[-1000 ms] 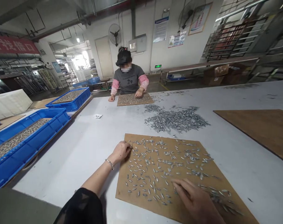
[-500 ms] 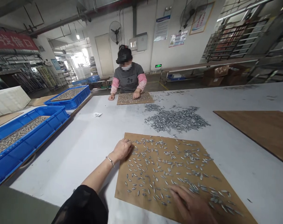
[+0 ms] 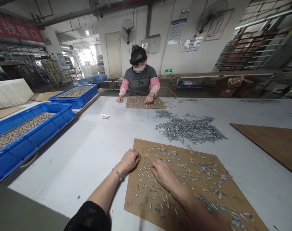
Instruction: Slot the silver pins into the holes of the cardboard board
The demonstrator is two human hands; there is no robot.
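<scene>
Right hand [image 3: 162, 172]: over the board's left part, fingers narrowly bunched; cannot tell whether they hold a piece.
Left hand [image 3: 129, 160]: curled at the board's upper-left edge, grip hidden.
Metal pieces [image 3: 211, 207]: scattered across the brown board [image 3: 133, 205]; some lie just left of the right fingertips, many slanting down rightward.
</scene>
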